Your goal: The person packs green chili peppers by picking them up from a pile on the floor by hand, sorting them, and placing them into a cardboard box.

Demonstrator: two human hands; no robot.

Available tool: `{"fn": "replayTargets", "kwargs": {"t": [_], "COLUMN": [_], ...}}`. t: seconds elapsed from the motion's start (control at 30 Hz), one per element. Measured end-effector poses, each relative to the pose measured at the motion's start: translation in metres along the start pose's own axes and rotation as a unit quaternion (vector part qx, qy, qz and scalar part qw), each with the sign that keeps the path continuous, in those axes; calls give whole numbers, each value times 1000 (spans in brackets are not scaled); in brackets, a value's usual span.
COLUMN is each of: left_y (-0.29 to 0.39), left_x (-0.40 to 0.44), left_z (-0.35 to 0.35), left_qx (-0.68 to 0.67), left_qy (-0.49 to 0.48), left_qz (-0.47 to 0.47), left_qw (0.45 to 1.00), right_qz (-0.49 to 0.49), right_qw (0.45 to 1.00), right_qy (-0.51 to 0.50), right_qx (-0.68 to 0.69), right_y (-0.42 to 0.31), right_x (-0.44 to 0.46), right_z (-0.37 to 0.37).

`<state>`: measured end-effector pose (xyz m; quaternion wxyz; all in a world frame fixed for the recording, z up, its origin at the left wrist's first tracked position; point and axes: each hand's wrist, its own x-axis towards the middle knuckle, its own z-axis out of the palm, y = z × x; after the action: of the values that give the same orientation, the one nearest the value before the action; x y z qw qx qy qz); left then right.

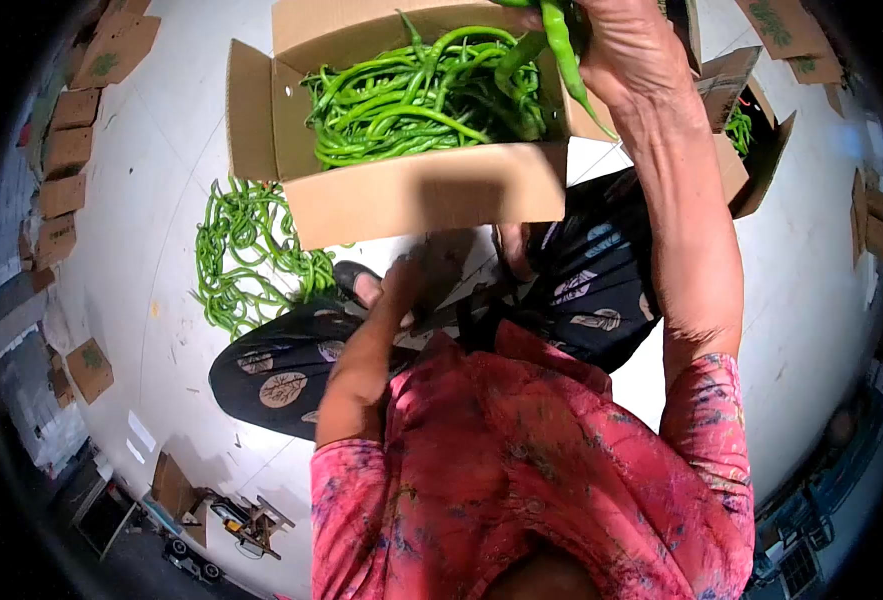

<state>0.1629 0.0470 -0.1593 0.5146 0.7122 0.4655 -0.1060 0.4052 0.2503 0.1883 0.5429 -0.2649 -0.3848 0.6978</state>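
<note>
A cardboard box (361,205) stands open before me, holding tangled green peppers (411,100); a smaller heap (244,232) lies on the floor (136,230) at left. My right hand (631,45) grips a few peppers (563,55) at the box's right end; how my left hand (407,268), shadowed, is set I cannot tell.
</note>
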Motion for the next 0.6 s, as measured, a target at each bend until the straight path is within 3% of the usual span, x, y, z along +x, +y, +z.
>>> {"fn": "replayTargets", "kwargs": {"t": [0.03,0.1,0.27,0.6], "left_y": [-2,-7,-2,43], "left_x": [3,11,15,-1], "left_z": [8,23,36,7], "left_qx": [21,64,111,125], "left_qy": [17,49,83,88], "left_qz": [-2,-10,-18,9], "left_qw": [1000,997,990,988], "right_qz": [14,10,63,62], "right_qw": [998,1000,997,996], "right_qy": [57,10,49,43], "right_qx": [-12,15,18,56], "right_y": [-1,0,0,-8], "right_x": [1,-1,2,-2], "right_z": [2,-9,-22,-14]}}
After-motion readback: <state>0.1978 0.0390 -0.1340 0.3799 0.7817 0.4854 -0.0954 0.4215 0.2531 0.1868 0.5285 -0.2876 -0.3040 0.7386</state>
